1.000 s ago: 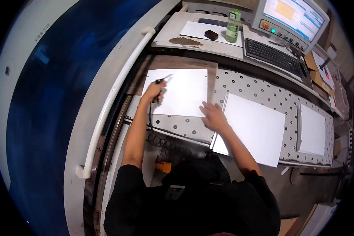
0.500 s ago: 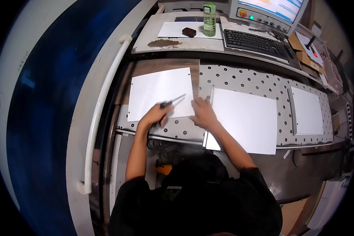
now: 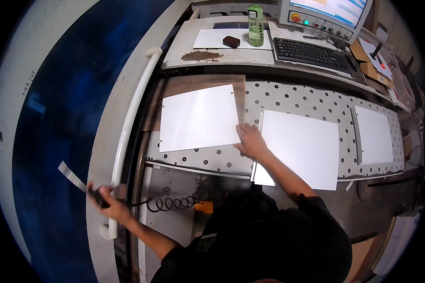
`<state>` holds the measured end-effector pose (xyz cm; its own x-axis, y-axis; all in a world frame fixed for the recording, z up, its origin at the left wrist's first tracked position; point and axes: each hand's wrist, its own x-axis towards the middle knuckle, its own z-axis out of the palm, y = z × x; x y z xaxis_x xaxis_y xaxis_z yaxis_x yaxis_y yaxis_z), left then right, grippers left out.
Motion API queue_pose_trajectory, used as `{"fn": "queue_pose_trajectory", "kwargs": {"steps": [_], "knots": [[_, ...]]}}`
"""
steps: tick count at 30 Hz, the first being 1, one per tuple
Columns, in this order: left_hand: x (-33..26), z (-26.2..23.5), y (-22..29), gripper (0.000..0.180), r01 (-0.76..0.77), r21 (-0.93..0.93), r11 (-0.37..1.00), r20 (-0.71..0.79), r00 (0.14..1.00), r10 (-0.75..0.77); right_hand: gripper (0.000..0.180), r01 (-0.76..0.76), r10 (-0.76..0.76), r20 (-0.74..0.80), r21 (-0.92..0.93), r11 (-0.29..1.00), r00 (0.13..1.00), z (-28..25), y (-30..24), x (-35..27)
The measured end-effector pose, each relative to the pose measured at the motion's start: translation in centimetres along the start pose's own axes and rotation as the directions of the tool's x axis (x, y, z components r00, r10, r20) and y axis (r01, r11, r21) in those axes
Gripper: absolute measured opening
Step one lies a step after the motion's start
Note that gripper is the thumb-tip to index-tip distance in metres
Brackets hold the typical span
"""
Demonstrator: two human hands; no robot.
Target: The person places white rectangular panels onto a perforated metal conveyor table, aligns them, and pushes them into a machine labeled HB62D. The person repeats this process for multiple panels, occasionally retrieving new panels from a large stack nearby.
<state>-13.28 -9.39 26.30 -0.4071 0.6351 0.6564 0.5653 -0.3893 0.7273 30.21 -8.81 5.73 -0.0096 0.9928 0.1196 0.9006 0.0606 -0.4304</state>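
Note:
My left hand (image 3: pixel 105 202) is closed round a black air blow gun (image 3: pixel 99 195) next to the white rail at the left. From the gun a pale striped streak, its nozzle blurred by motion, points up and left. A black coiled hose (image 3: pixel 167 203) trails from it to the right. A white panel (image 3: pixel 200 119) with small holes near its corners lies partly on a brown wooden board (image 3: pixel 167 87). My right hand (image 3: pixel 251 140) rests at this panel's right edge, fingers stretched out. Just right of that hand lies a stack of white panels (image 3: pixel 300 148).
Another white panel stack (image 3: pixel 374 134) lies farther right on the dotted grey table (image 3: pixel 288 99). Behind stand a green bottle (image 3: pixel 255 28), a keyboard (image 3: pixel 311 54) and a screen (image 3: pixel 330 9). A white rail (image 3: pixel 132 111) runs along the blue machine cover (image 3: pixel 47 141) at the left.
My left hand has swung from above the left panel down and left past the white rail, carrying the air blow gun. The coiled hose is now stretched out. My right hand stays at the panel's edge.

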Motion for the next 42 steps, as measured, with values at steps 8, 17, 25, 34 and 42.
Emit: {"fn": "queue_pose_trajectory", "kwargs": {"steps": [8, 17, 25, 34, 42], "knots": [[-2.4, -5.6, -6.0, 0.047, 0.104, 0.562, 0.821, -0.254, 0.966, 0.052, 0.076, -0.020, 0.020, 0.055, -0.006, 1.000, 0.998, -0.6, -0.4, 0.3], [-4.6, -3.0, 0.5, 0.051, -0.185, 0.682, 0.708, -0.391, 0.725, 0.567, 0.082, -0.025, 0.024, 0.032, 0.016, 1.000, 0.999, -0.2, -0.1, 0.1], [-7.9, 14.1, -6.0, 0.045, -0.326, 0.261, 0.909, 0.468, 0.866, 0.177, 0.084, -0.074, 0.071, -0.049, -0.075, 0.994, 0.996, 0.8, 0.4, 0.0], [-9.4, 20.0, -20.8, 0.076, -0.117, 0.337, 0.934, 0.630, 0.765, -0.131, 0.073, -0.174, 0.174, -0.023, 0.002, 0.985, 0.985, 1.8, -0.2, 0.4], [-6.6, 20.3, -21.8, 0.058, 0.057, 0.290, 0.955, 0.605, 0.763, -0.229, 0.056, -0.333, 0.349, -0.029, 0.231, 0.914, 0.937, 2.6, -0.7, 1.3]]}}
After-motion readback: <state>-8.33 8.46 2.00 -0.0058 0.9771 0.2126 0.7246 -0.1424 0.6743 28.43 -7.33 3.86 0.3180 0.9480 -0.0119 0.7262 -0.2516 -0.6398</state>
